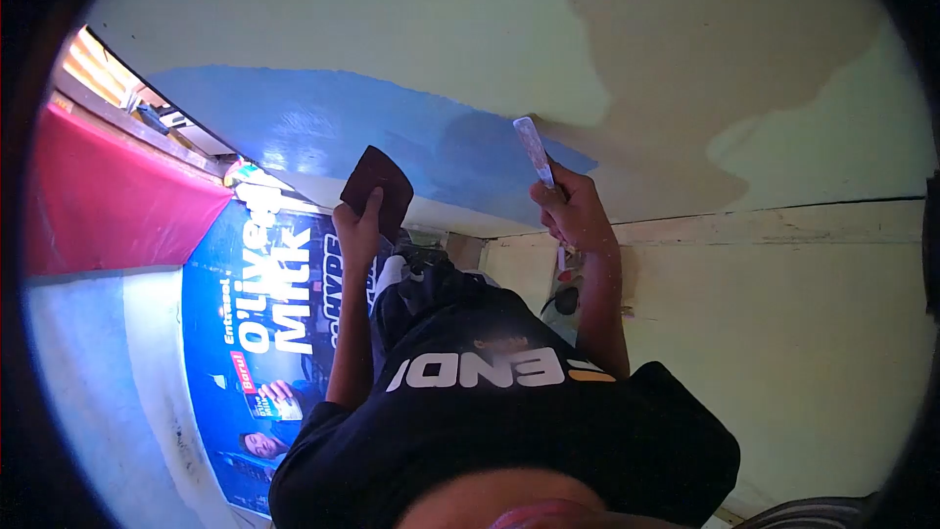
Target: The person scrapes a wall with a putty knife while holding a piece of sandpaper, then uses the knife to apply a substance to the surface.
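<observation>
A stiff dark brown sheet [380, 186] is pinched in my left hand [358, 227], the thumb lying flat over its face. My right hand [580, 211] is closed round the handle of a putty knife [533, 151], its pale, smeared blade pointing up toward the wall [470, 20]. That blade overlaps the edge of a blue painted area [392, 127] on the otherwise cream wall. The sheet also stands out against the blue, over to the left. A gap separates my two hands, both held in front of my body.
At the left hangs a blue printed banner [220, 264] with white lettering, beside a red panel [117, 191]. A cream wall or panel [783, 333] runs down the right side. A darker tan area [676, 69] spreads over the upper wall. Dark items [421, 260] lie low between my arms.
</observation>
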The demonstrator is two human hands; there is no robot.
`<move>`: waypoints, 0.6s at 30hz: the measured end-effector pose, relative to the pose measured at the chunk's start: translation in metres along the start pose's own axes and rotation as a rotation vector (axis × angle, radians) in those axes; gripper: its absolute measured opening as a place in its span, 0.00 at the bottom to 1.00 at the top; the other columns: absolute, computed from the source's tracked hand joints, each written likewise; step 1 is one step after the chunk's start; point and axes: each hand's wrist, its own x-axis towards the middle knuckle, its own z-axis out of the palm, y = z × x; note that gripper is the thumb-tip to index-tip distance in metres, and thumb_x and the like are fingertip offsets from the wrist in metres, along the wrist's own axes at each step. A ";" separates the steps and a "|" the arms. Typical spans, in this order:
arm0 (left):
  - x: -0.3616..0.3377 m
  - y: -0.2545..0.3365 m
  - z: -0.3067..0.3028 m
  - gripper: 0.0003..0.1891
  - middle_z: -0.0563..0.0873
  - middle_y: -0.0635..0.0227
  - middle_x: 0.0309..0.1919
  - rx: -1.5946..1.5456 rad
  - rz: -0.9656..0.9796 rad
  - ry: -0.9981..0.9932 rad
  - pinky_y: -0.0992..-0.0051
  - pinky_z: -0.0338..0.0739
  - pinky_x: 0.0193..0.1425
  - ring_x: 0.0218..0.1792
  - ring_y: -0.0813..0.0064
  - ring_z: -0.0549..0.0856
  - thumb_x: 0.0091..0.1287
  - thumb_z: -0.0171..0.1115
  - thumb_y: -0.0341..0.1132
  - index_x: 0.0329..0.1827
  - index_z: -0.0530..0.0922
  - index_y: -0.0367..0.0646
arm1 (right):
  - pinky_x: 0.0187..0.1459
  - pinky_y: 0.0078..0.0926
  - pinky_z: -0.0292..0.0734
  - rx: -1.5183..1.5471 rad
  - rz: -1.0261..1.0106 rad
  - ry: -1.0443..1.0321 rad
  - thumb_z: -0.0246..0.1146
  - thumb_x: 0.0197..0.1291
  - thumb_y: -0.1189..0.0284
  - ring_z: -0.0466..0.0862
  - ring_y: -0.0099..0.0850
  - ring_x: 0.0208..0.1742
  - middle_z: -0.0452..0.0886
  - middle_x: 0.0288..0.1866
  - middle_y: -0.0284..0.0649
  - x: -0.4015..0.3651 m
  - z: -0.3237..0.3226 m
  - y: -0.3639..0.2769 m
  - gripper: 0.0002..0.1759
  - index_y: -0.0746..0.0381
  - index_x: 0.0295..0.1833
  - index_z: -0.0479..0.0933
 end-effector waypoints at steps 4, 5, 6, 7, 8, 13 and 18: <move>0.013 -0.025 -0.002 0.14 0.89 0.62 0.33 0.038 -0.037 -0.106 0.75 0.77 0.39 0.34 0.79 0.84 0.67 0.64 0.36 0.42 0.84 0.30 | 0.17 0.15 0.59 -0.007 -0.005 -0.019 0.65 0.66 0.65 0.63 0.13 0.17 0.64 0.22 0.22 0.006 0.010 -0.007 0.33 0.58 0.75 0.64; 0.016 -0.029 -0.002 0.14 0.89 0.62 0.33 0.031 -0.044 -0.119 0.75 0.77 0.39 0.34 0.78 0.84 0.67 0.64 0.36 0.43 0.84 0.30 | 0.18 0.15 0.59 -0.023 0.005 0.004 0.65 0.66 0.65 0.63 0.13 0.18 0.64 0.22 0.22 0.003 0.009 -0.005 0.33 0.57 0.75 0.64; 0.017 -0.022 0.000 0.14 0.89 0.62 0.33 0.012 -0.034 -0.127 0.75 0.77 0.39 0.34 0.78 0.84 0.67 0.64 0.36 0.43 0.84 0.30 | 0.18 0.15 0.60 -0.041 0.011 0.021 0.65 0.66 0.65 0.63 0.13 0.18 0.64 0.23 0.22 -0.001 0.008 -0.002 0.33 0.57 0.75 0.64; 0.014 -0.014 0.002 0.14 0.89 0.62 0.33 -0.009 -0.025 -0.128 0.74 0.77 0.39 0.34 0.78 0.84 0.66 0.64 0.36 0.43 0.84 0.31 | 0.18 0.15 0.60 -0.063 0.015 0.032 0.65 0.66 0.66 0.63 0.13 0.18 0.65 0.23 0.22 -0.003 0.006 -0.001 0.34 0.56 0.75 0.63; 0.014 -0.009 0.003 0.14 0.89 0.62 0.34 -0.031 -0.019 -0.126 0.74 0.77 0.39 0.34 0.77 0.84 0.66 0.65 0.35 0.44 0.84 0.31 | 0.20 0.16 0.62 -0.062 0.024 0.026 0.64 0.66 0.67 0.63 0.14 0.20 0.66 0.25 0.23 -0.002 0.005 -0.002 0.34 0.56 0.76 0.63; 0.015 -0.027 -0.001 0.13 0.89 0.63 0.32 -0.024 -0.084 -0.128 0.74 0.77 0.38 0.33 0.78 0.84 0.65 0.65 0.35 0.43 0.84 0.31 | 0.22 0.17 0.64 -0.084 -0.005 0.003 0.63 0.67 0.69 0.64 0.14 0.22 0.68 0.27 0.25 0.005 0.018 -0.011 0.35 0.56 0.77 0.61; 0.025 -0.025 -0.006 0.13 0.89 0.62 0.32 -0.001 -0.056 -0.133 0.73 0.77 0.37 0.33 0.77 0.84 0.64 0.66 0.35 0.42 0.84 0.31 | 0.22 0.15 0.64 0.039 0.108 0.047 0.63 0.67 0.69 0.64 0.13 0.22 0.68 0.27 0.24 -0.008 0.009 -0.003 0.35 0.55 0.77 0.60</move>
